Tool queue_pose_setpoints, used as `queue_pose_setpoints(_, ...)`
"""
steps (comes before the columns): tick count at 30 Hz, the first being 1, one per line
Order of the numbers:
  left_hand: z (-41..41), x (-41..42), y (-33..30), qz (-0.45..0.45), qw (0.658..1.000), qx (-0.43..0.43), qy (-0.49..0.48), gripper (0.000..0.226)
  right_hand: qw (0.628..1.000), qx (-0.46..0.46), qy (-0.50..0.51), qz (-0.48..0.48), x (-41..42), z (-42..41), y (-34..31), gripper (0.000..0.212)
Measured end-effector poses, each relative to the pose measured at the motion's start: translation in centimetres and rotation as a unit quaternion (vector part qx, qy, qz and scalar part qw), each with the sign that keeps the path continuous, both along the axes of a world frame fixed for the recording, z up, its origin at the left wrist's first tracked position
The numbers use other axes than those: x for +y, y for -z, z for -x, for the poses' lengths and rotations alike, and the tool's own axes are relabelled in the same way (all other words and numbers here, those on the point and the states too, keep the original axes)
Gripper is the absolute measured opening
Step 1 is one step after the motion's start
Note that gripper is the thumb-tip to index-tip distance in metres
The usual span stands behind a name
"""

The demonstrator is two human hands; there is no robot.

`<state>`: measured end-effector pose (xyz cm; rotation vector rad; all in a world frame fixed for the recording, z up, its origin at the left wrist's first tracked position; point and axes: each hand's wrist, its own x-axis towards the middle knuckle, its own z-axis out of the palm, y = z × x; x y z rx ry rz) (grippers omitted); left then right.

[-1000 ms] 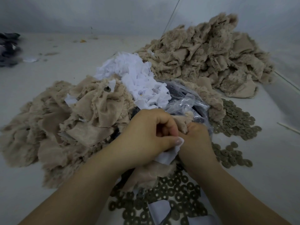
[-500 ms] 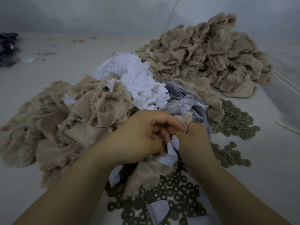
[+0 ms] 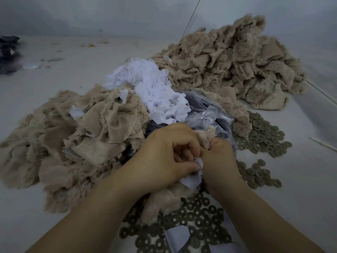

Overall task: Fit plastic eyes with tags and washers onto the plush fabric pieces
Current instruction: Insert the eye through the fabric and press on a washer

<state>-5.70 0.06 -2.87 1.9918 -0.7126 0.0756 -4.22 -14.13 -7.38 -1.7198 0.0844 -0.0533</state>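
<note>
My left hand (image 3: 164,157) and my right hand (image 3: 218,159) meet at the middle of the view, fingers curled together over one beige plush piece (image 3: 164,199) that hangs down below them. A white tag (image 3: 191,179) sticks out between my left thumb and my right hand. What my fingertips pinch inside is hidden. Grey-brown washers (image 3: 197,216) lie scattered under my wrists, and more washers (image 3: 262,137) spread out to the right. A clear bag of dark plastic eyes (image 3: 206,114) sits just beyond my hands.
A heap of plush pieces (image 3: 60,136) with fitted eyes and tags lies at the left, another plush heap (image 3: 233,70) at the back right. A pile of white tags (image 3: 151,88) sits between them. Loose tags (image 3: 176,238) lie near the front edge. Dark items (image 3: 7,53) are at far left.
My left thumb has shifted down over the tag and my fingers have reworked their pinch; the tag now pokes out lower between the hands. The plush piece stays in my grip.
</note>
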Motion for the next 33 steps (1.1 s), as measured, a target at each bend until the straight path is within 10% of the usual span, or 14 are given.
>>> queue_pose_setpoints(15, 0.1, -0.4, 1.1, 0.094, 0.983, 0.052, -0.151, 0.017, 0.999, -0.014, 0.022, -0.044, -0.2, -0.3, 0.5, 0.033)
queue_pose_setpoints(20, 0.4, -0.5, 0.7, 0.066, 0.987, 0.131, -0.069, 0.017, 0.998, -0.008, 0.032, -0.047, -0.2, -0.4, 0.9, 0.047)
queue_pose_setpoints(33, 0.0, -0.6, 0.1, 0.028, 0.997, 0.034, -0.070, 0.020, 0.997, -0.012, 0.002, -0.080, -0.3, -0.6, 1.3, 0.043)
